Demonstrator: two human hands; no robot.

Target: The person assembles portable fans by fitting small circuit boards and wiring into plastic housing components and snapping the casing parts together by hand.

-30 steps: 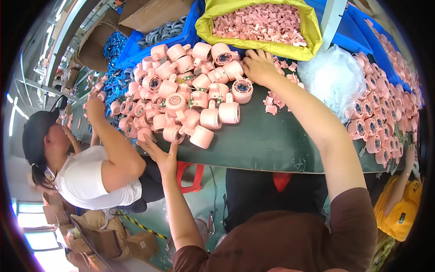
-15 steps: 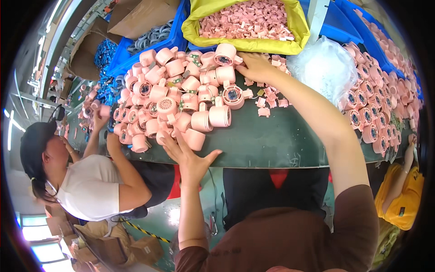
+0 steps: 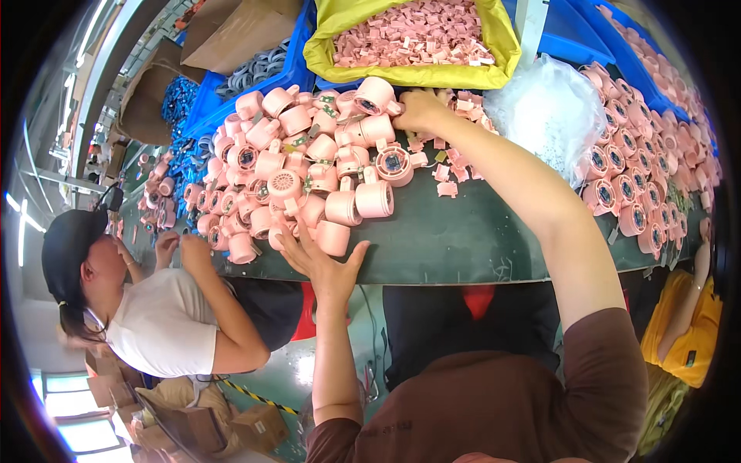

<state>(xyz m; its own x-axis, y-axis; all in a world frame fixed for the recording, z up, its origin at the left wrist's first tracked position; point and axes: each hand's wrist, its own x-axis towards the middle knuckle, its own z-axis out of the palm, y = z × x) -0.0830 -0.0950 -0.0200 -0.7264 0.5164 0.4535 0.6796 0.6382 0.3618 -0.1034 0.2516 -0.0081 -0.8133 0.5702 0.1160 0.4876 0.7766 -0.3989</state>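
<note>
A heap of round pink plastic housings (image 3: pixel 270 163) with short stubs covers the table before me; some show small circuit boards or a dark round inside. My right hand (image 3: pixel 421 112) reaches to the far right side of the heap. Its fingers are closed at the stub of one pink housing (image 3: pixel 375 94), which lies tilted on top; the fingertips are partly hidden. My left hand (image 3: pixel 323 262) has its fingers spread at the near edge of the heap. Those fingertips touch or nearly touch a pink housing (image 3: pixel 333 238) there, and the thumb stands apart.
A yellow-lined bin (image 3: pixel 401 77) of small pink pieces stands at the back, beside a clear plastic bag (image 3: pixel 544 116). More housings (image 3: pixel 629 181) are massed on the right. Blue crates (image 3: pixel 202 108) stand far left. A person (image 3: pixel 154 316) works at my left, another (image 3: pixel 679 332) at my right.
My right hand has shifted slightly left and its fingers have closed at the stub. The top housing has turned, so its open face shows less. My left hand has barely moved.
</note>
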